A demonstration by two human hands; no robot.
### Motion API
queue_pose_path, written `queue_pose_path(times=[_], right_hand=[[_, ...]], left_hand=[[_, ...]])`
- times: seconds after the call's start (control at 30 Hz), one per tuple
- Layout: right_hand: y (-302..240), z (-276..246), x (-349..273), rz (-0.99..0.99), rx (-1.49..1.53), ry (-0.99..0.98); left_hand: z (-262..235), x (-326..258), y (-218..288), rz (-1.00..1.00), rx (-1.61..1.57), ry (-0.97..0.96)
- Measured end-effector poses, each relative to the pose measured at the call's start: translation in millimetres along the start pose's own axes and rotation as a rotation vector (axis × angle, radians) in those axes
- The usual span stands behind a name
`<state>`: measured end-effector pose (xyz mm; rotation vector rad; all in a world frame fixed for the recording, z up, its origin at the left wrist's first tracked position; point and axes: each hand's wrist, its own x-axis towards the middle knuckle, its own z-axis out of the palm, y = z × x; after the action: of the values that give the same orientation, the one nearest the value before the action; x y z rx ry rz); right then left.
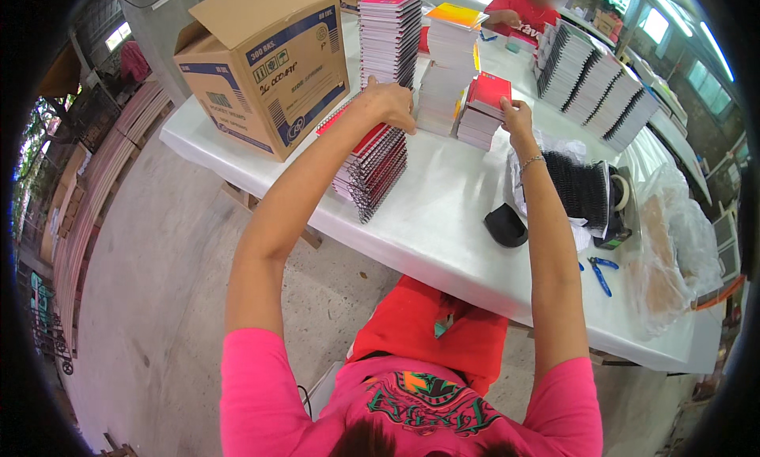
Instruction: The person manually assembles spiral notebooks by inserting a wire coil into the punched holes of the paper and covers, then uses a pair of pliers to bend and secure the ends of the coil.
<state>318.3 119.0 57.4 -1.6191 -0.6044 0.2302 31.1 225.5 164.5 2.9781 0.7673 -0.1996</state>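
My left hand (pixel 388 106) is over a near stack of spiral-bound notebooks (pixel 370 160) with red covers, its fingers apart and partly bent; whether it presses on the top one cannot be told. Just behind it rises a taller stack of red-covered notebooks (pixel 389 37). At a shorter stack of unbound booklets (pixel 476 128), my right hand (pixel 518 118) pinches the edge of a red-topped booklet (pixel 492 89) between thumb and fingers. Between the two stands a tall pile of booklets (pixel 449 65) with a yellow and orange cover on top.
An open cardboard box (pixel 273 81) occupies the table's left end. Bundled black binding coils (pixel 576 189), a black cup-like piece (pixel 506 226), blue pliers (pixel 602 275) and clear plastic bags (pixel 673 243) lie at right. Beyond are rows of bound notebooks (pixel 590 85) and a seated person (pixel 526 13).
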Motion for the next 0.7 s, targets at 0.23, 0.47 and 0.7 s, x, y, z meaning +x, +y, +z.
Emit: queue_pose_path(times=[0.23,0.47,0.7], right_hand=[[8,-7,14,0.001,0.012,-0.038],[-1,-37,9,-0.104,-0.051,0.128],[-50,-83,-117,-0.352,-0.240,-0.215]], left_hand=[[8,8,-10,0.005,-0.062,0.038],[2,-11,19,0.061,-0.033,0.269],[19,-88,90,0.463,-0.361,0.736]])
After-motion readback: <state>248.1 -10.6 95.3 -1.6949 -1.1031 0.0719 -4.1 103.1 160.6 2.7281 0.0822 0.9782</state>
